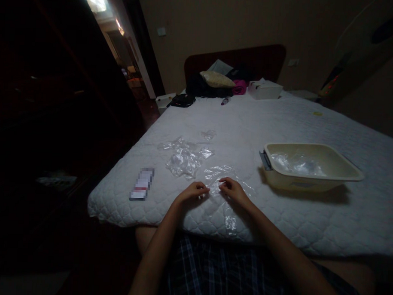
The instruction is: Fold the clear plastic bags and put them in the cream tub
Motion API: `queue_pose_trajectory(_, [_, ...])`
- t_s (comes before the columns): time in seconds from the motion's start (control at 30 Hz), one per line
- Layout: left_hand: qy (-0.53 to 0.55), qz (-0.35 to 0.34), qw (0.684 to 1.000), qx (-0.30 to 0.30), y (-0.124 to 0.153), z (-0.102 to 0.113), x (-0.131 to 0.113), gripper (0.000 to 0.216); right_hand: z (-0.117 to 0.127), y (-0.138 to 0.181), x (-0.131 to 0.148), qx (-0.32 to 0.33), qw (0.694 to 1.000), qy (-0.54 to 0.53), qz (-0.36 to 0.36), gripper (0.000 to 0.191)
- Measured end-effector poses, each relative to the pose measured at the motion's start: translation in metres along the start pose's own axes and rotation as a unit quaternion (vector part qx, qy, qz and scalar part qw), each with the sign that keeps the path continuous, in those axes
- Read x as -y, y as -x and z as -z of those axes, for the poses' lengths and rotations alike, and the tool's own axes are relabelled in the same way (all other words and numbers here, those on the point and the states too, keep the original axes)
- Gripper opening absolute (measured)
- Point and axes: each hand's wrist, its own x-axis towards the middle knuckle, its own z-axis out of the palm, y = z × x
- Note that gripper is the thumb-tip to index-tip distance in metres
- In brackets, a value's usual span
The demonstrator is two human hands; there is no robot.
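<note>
A clear plastic bag [230, 224] lies partly spread on the white bed in front of me, and its sheen runs beneath and between my hands. My left hand [192, 192] is closed in a pinch at the bag's left side. Facing it, my right hand [236, 192] pinches the bag with curled fingers, a short gap apart from the left. The film at the fingertips is thin and hard to make out. Just beyond my left hand, a loose heap of crumpled clear plastic bags [183, 160] rests on the bed, with a smaller crumpled piece [209, 134] behind it.
A cream plastic tub [314, 182] with grey handles stands to the right, holding clear plastic. A phone [142, 184], its screen blurred, lies at left. Toward the headboard [267, 59] are a pillow [217, 79], dark cloth, a black bag [183, 100] and a white box [265, 89].
</note>
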Motion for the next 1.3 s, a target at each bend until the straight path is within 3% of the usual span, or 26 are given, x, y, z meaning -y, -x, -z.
queue_pose_trajectory(0.17, [-0.028, -0.017, 0.999, -0.008, 0.0, -0.002, 0.002, 0.037, -0.004, 0.002, -0.006, 0.004, 1.0, -0.016, 0.0, 0.022])
queue_pose_trajectory(0.3, [-0.137, -0.062, 0.988, -0.029, -0.007, -0.002, 0.007, 0.039, -0.001, 0.004, -0.006, 0.0, 0.997, 0.074, 0.028, 0.02])
queue_pose_trajectory(0.47, [-0.339, -0.164, 0.92, -0.107, -0.009, -0.006, 0.008, 0.035, 0.002, 0.01, 0.003, -0.022, 0.955, 0.286, 0.082, 0.012])
queue_pose_trajectory(0.57, [-0.393, -0.186, 0.891, -0.132, -0.003, -0.011, 0.006, 0.033, 0.001, 0.015, 0.007, -0.01, 0.921, 0.372, 0.113, 0.006])
queue_pose_trajectory(0.73, [-0.429, -0.209, 0.867, -0.142, 0.005, -0.016, 0.009, 0.027, -0.001, 0.017, 0.007, 0.051, 0.893, 0.432, 0.117, 0.008])
queue_pose_trajectory(0.87, [-0.49, -0.244, 0.823, -0.149, 0.011, -0.014, 0.013, 0.02, -0.001, 0.017, 0.007, 0.075, 0.877, 0.461, 0.116, 0.016])
queue_pose_trajectory(0.97, [-0.521, -0.252, 0.8, -0.16, 0.016, -0.011, 0.016, 0.023, 0.0, 0.017, 0.006, 0.079, 0.877, 0.46, 0.113, 0.019])
queue_pose_trajectory(1.1, [-0.518, -0.262, 0.798, -0.161, 0.021, -0.008, 0.021, 0.022, 0.004, 0.013, 0.003, 0.071, 0.901, 0.412, 0.12, 0.018])
queue_pose_trajectory(1.23, [-0.496, -0.274, 0.806, -0.169, 0.02, -0.006, 0.024, 0.023, 0.008, 0.011, 0.005, 0.0, 0.931, 0.345, 0.117, 0.019])
queue_pose_trajectory(1.3, [-0.476, -0.282, 0.815, -0.173, 0.02, -0.006, 0.025, 0.023, 0.007, 0.015, 0.011, -0.038, 0.929, 0.34, 0.144, 0.019])
